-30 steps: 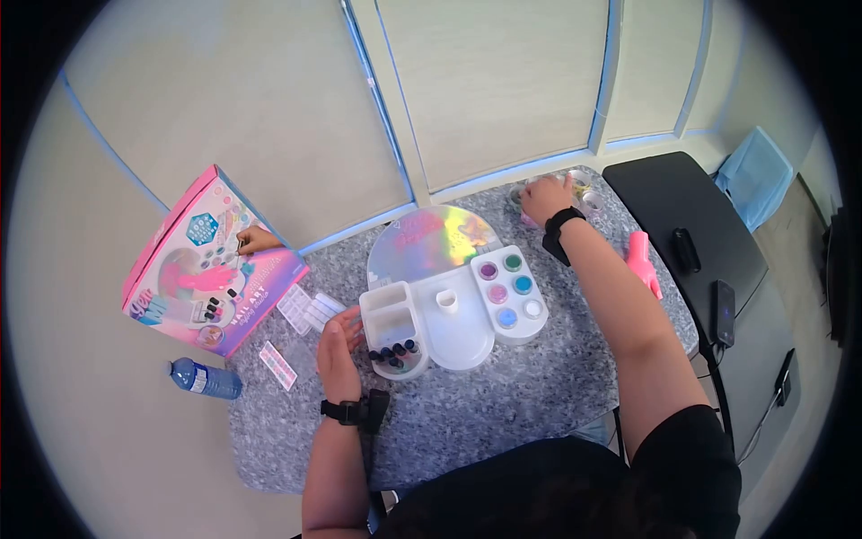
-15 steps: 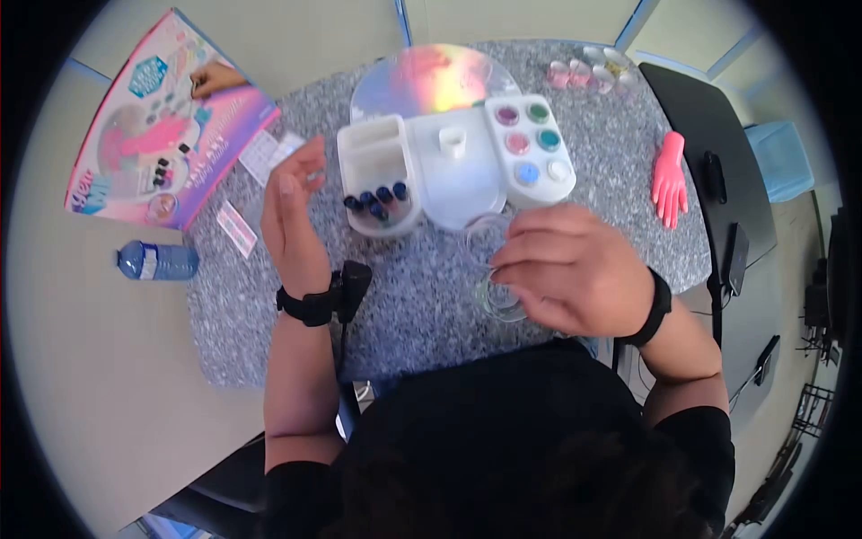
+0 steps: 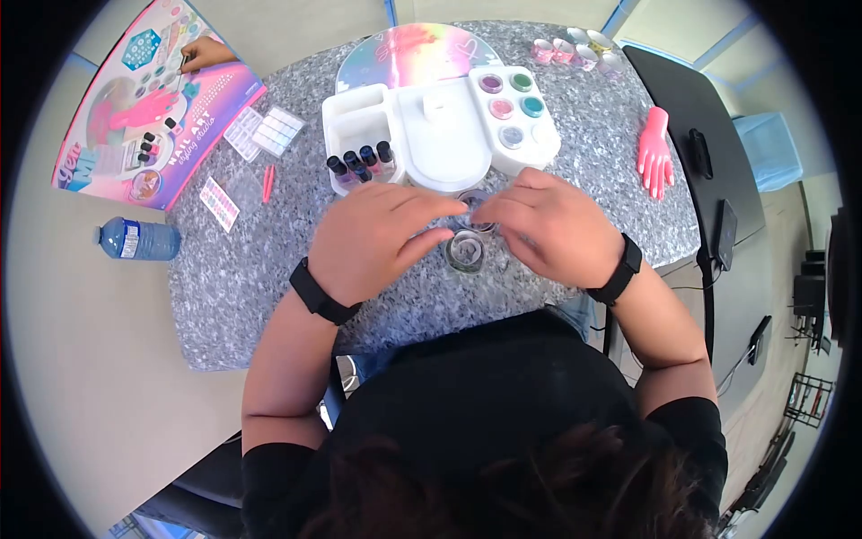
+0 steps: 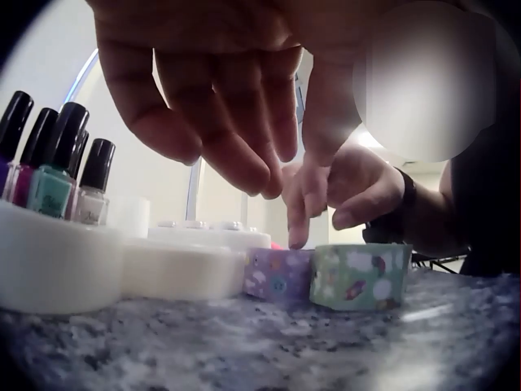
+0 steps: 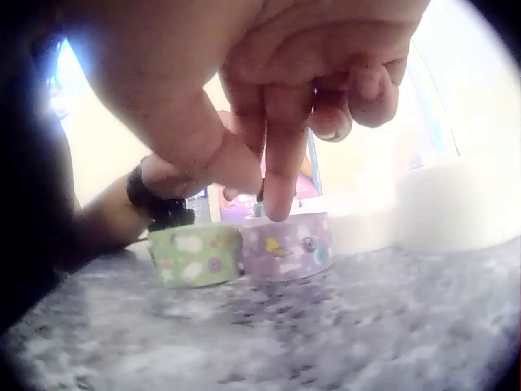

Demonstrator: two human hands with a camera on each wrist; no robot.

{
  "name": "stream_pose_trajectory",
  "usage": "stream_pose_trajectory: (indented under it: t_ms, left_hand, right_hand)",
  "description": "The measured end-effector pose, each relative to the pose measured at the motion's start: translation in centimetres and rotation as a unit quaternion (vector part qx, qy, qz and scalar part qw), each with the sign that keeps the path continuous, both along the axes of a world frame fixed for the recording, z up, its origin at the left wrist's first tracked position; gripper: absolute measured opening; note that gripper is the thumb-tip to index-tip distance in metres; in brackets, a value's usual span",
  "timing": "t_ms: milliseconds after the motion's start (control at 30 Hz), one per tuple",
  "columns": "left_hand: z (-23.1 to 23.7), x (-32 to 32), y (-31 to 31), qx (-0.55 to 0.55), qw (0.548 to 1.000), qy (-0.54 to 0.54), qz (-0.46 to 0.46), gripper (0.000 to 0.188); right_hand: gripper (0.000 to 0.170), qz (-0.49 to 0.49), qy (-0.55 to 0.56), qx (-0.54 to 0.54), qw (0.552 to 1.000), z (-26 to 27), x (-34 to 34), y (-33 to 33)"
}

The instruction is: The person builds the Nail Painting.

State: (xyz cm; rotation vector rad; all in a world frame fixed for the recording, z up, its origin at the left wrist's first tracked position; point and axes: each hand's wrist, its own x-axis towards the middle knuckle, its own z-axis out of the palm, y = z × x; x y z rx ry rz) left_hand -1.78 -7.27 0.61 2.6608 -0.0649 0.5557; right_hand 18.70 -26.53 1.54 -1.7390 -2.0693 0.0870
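Two short round rolls with printed patterns, like decorative tape, stand side by side on the table at the front: a purple roll [image 5: 289,248] and a green roll [image 5: 195,257]. My right hand [image 3: 561,229] reaches in from the right, a fingertip down at the purple roll's upper edge. Over from the left comes my left hand [image 3: 359,238], its loose fingers held above the table and apart from both rolls. Just behind the hands is a white tray station [image 3: 444,171]. Several nail polish bottles [image 4: 57,175] with black caps stand in its left compartment.
Colored pots [image 3: 501,109] fill the station's right side. Left are a nail art box [image 3: 153,108], sticker sheet [image 3: 220,203], red tweezers [image 3: 268,183] and water bottle [image 3: 139,240]. A pink model hand [image 3: 656,153] lies right; more rolls [image 3: 563,51] sit at the back right.
My right hand has come from the back right to the table's front, where the two rolls now stand. My left hand has moved from beside the station toward them.
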Motion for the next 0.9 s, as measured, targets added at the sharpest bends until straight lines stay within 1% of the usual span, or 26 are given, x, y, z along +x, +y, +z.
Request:
stream_pose_trajectory:
  t_ms: [133, 200, 333, 400, 433, 533, 600, 700, 833, 900]
  left_hand:
    - [-1.4, 0.5, 0.0, -0.023, 0.999, 0.033, -0.009, 0.030]
    - [-1.8, 0.7, -0.1, -0.026, 0.999, -0.022, -0.020, 0.034]
    - [0.3, 0.5, 0.0, -0.015, 0.999, -0.043, -0.007, 0.031]
    - [1.2, -0.1, 0.3, -0.002, 0.999, -0.040, -0.010, 0.027]
    - [1.6, -0.3, 0.4, -0.004, 0.999, -0.040, -0.009, 0.027]
    - [2.1, -0.7, 0.6, -0.002, 0.999, -0.045, -0.028, 0.028]
    - [2.2, -0.9, 0.8, 0.015, 0.999, -0.022, -0.024, 0.029]
    - [2.1, -1.1, 0.8, -0.014, 0.999, -0.007, -0.031, 0.030]
    - [2.4, -1.1, 0.9, -0.011, 0.999, 0.003, -0.053, 0.030]
    - [2.4, -1.2, 0.8, -0.011, 0.998, 0.017, -0.053, 0.030]
  right_hand:
    - [0.021, -0.011, -0.032, -0.015, 0.999, -1.8, 0.0, 0.5]
    - [0.018, -0.031, -0.085, 0.013, 0.996, -1.8, -0.3, 0.8]
    - [0.020, -0.028, -0.054, 0.043, 0.997, 0.7, -1.8, 0.6]
    - [0.013, -0.011, -0.050, 0.086, 0.995, 1.4, -2.2, 0.4]
    - [0.013, -0.011, -0.050, 0.084, 0.995, 1.6, -2.4, 0.2]
    - [0.012, -0.002, -0.030, 0.051, 0.998, 1.8, -2.6, -0.5]
    - [0.016, -0.007, -0.029, 0.013, 0.999, 1.7, -2.4, -1.2]
    - [0.018, -0.012, -0.010, -0.020, 1.000, 1.2, -2.2, -1.8]
    - [0.020, -0.026, 0.004, -0.027, 0.999, 0.8, -2.7, -2.3]
    - [0.021, -0.035, 0.032, -0.058, 0.997, 0.4, -2.9, -2.7]
